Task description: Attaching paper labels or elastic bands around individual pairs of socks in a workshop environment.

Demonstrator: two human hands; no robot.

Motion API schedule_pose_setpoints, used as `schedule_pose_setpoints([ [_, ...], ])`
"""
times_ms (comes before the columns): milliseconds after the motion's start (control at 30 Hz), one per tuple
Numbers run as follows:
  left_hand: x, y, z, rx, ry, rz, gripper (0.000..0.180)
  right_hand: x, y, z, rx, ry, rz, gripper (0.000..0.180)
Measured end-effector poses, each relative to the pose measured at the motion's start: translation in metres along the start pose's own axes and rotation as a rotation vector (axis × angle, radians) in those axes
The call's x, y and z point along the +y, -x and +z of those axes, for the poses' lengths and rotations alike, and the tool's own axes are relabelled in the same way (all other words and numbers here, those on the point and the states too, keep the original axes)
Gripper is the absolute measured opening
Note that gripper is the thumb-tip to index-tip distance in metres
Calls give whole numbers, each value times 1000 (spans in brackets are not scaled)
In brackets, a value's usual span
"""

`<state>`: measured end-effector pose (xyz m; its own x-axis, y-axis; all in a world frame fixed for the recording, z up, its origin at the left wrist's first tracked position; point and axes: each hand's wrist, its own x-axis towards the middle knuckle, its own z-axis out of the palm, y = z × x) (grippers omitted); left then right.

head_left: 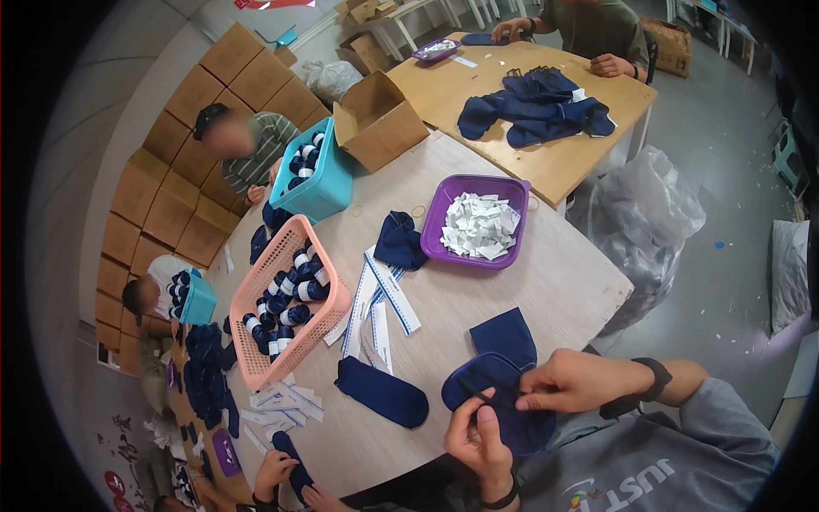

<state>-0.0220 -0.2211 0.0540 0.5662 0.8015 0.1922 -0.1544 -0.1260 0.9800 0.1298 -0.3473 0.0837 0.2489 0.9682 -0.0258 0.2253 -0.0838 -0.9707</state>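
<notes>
At the near right edge of the table, a navy fabric piece (465, 375) with rounded ends lies between my hands. My left hand (482, 439) is closed, its thumb and index finger pinching a narrow dark strip or edge of it. Opposite, my right hand (567, 381) is closed, with its fingertips on the same fabric. Just beyond lies a squared navy fabric piece (503, 331), partly covered by the first. A flat, sock-like navy piece (384, 392) rests to the left of my hands. Fine details at my fingertips are too small to tell.
A pink basket (337, 303) holds banded navy rolls; white-and-blue paper strips (392, 299) lie beside it. Farther off stand a purple bin (473, 260) of white slips, a teal bin (324, 196) and a cardboard box (384, 136). A co-worker's hands (277, 469) work at lower left.
</notes>
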Motion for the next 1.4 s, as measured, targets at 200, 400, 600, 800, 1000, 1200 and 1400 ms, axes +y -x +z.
schedule_pose_setpoints([
  [200,7,-1,6,17,-77,-122,29,2,8,7,-110,84,-12,47],
  [400,-4,3,0,73,28,-125,15,10,9,19,-133,51,-86,48],
  [600,-5,0,-6,49,-7,-64,26,-10,17,12,-104,333,-77,40],
  [800,-8,8,-14,-158,-91,-44,13,-20,-17,6,498,173,-325,35],
  [1000,-8,20,-10,-388,-119,-21,9,-4,-26,3,260,175,-204,30],
  [1200,-45,44,-12,-281,-170,-211,15,1,-30,13,499,315,-253,17],
  [1400,-33,29,-19,-4,-173,-178,16,-1,-1,20,-73,183,116,36],
])
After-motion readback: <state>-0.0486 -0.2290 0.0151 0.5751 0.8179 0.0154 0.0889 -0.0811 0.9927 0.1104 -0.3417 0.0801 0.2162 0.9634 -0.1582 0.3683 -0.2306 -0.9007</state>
